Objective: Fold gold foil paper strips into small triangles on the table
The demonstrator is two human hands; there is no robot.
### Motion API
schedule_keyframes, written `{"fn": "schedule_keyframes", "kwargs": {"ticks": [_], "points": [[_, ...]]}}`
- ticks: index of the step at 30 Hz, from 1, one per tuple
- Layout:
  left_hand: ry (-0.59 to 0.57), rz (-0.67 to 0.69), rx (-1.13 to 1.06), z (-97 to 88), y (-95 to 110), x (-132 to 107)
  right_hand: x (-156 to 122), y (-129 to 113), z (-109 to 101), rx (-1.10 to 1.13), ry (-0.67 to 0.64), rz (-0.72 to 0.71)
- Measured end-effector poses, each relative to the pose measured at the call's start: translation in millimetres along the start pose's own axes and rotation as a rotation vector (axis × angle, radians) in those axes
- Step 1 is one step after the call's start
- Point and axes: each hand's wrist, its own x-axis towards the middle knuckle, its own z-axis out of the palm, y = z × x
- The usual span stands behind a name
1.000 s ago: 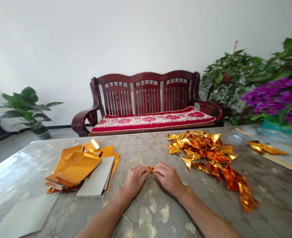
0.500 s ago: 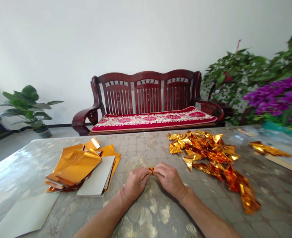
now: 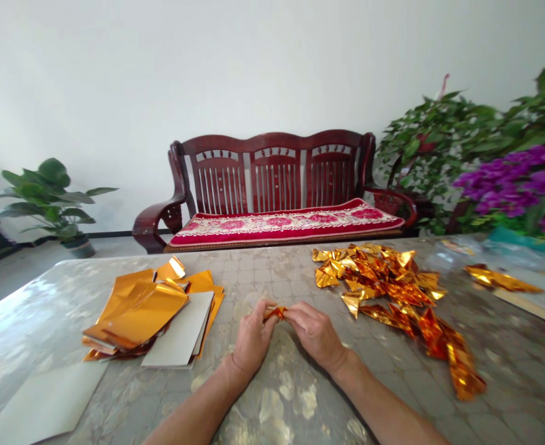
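Observation:
Between my two hands, just above the table, is a small folded piece of gold foil paper (image 3: 278, 313). My left hand (image 3: 253, 337) pinches its left end between thumb and fingers. The other end is pinched by my right hand (image 3: 317, 334), with the fingers curled in. Only the middle of the piece shows; its ends are hidden by the fingertips. Left of my hands lies a loose stack of flat gold foil sheets (image 3: 147, 309), some turned to their pale side. To the right is a pile of folded gold foil pieces (image 3: 384, 278).
A pale sheet (image 3: 45, 402) lies at the table's front left. On the right are a single folded foil piece (image 3: 504, 279), a flat board (image 3: 532, 306) and clear plastic wrapping (image 3: 458, 250). Behind the table (image 3: 272, 408) stands a wooden bench (image 3: 275, 170), with plants on both sides.
My left fingers have shifted up and slightly left along the foil piece, so more of it shows between my hands. My right hand keeps its pinch, nearly in place.

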Motion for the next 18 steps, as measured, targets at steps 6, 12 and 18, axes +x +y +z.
{"fn": "schedule_keyframes", "kwargs": {"ticks": [6, 12, 18], "points": [[0.0, -0.062, -0.093, 1.0, -7.5, 3.5, 1.0, -2.1, 0.8, 0.009, 0.014, 0.037], [-0.066, -0.172, -0.191, 1.9, -8.7, 4.0, 0.3, -1.5, 3.3, 0.048, 0.008, 0.086], [-0.053, -0.215, -0.246, 5.4, -5.3, 2.4, 1.3, -0.8, 4.3, 0.137, 0.039, 0.103]]}}
